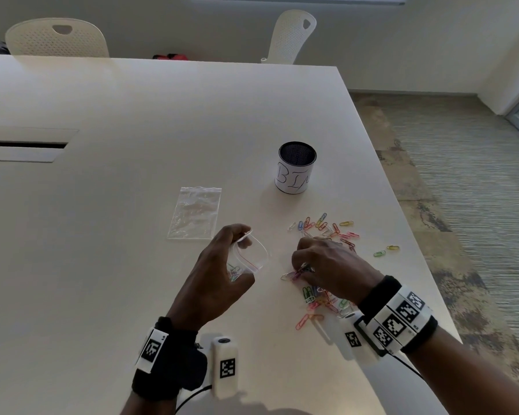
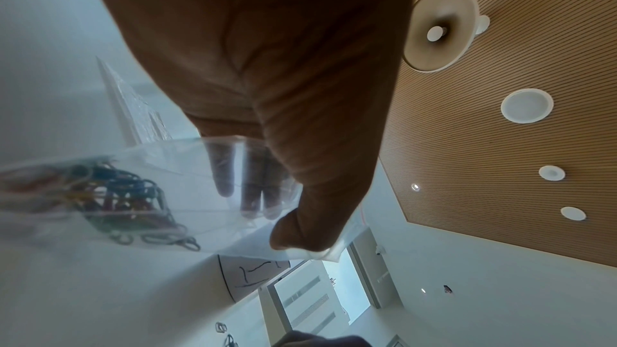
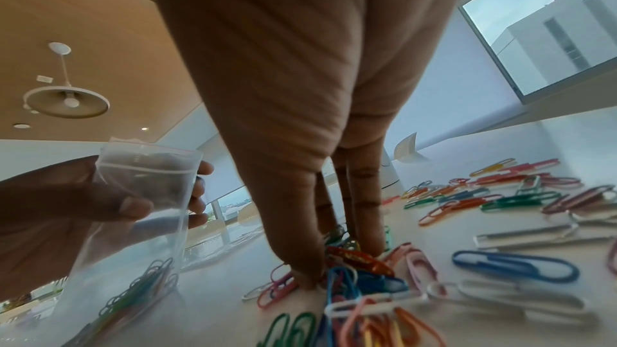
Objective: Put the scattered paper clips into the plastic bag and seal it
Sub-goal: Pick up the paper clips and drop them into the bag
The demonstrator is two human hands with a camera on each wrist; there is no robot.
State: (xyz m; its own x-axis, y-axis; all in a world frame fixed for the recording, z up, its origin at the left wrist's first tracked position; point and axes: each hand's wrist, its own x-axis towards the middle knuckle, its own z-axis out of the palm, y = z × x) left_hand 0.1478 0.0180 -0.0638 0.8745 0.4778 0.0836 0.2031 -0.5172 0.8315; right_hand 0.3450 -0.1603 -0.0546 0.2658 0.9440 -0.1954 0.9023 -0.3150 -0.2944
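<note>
My left hand [image 1: 238,238] holds a small clear zip bag [image 1: 253,256] upright just above the white table, pinching its rim so the mouth stands open. A few coloured paper clips [image 1: 233,272] lie in the bag's bottom [image 2: 117,202]. Right of it, my right hand [image 1: 303,266] is down on the table, its thumb and fingertips [image 3: 307,273] pinching a small bunch of clips [image 3: 354,260]. Many loose coloured clips [image 1: 327,230] lie beyond that hand, and more [image 1: 321,301] lie under its wrist. In the right wrist view the bag [image 3: 143,194] is at the left.
A second clear bag [image 1: 195,212] lies flat behind my left hand. A black mesh cup [image 1: 295,167] with a white label stands behind the clips. The table's right edge [image 1: 408,223] runs close to the outermost clips. Two white chairs [image 1: 57,37] stand at the far side.
</note>
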